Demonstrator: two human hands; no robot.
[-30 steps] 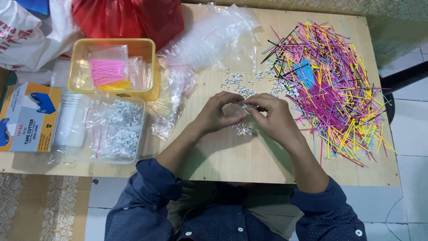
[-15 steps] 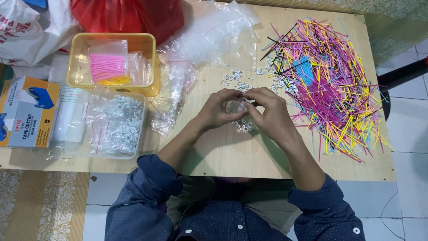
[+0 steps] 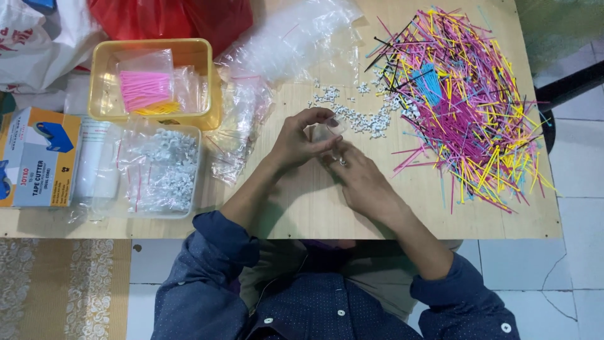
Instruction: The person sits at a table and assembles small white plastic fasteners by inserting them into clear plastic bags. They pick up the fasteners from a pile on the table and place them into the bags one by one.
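At the middle of the pale wooden table [image 3: 302, 214], the left hand [image 3: 299, 140] pinches a small clear plastic bag [image 3: 327, 131] between thumb and fingers. The right hand [image 3: 360, 179] meets it from below, fingertips curled against the bag; whether they grip it cannot be told. Just beyond the hands lies a scatter of small white plastic pieces [image 3: 362, 116]. A heap of thin pink, yellow, blue and black plastic sticks [image 3: 462, 107] covers the right side. Near the left edge stand a yellow plastic tray [image 3: 100, 94] and a clear tub of white pieces [image 3: 165, 170].
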